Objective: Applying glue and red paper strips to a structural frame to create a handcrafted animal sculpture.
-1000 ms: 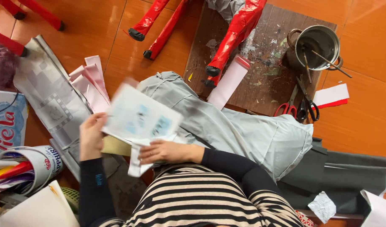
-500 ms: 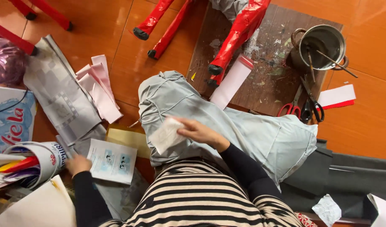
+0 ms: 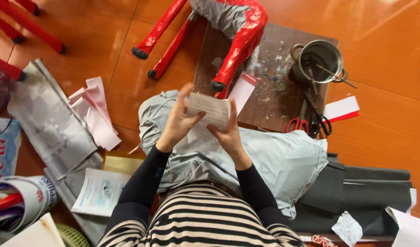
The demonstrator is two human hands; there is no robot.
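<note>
Both my hands hold a small printed piece of white paper above my lap. My left hand grips its left edge and my right hand grips its right and lower edge. Under them a pale grey cloth lies spread over my knees. Just beyond the paper stands a red and grey animal figure with its legs on a dark wooden board. I wear black sleeves and a striped top.
A metal pot with sticks and red-handled scissors sit on the board. Newspaper sheets, pink paper strips and a printed leaflet lie on the left. Dark grey fabric lies on the right, on an orange tiled floor.
My left hand left the leaflet on the floor at the left and came up to the small paper. My right hand lifted that paper off the cloth; both hands now hold it.
</note>
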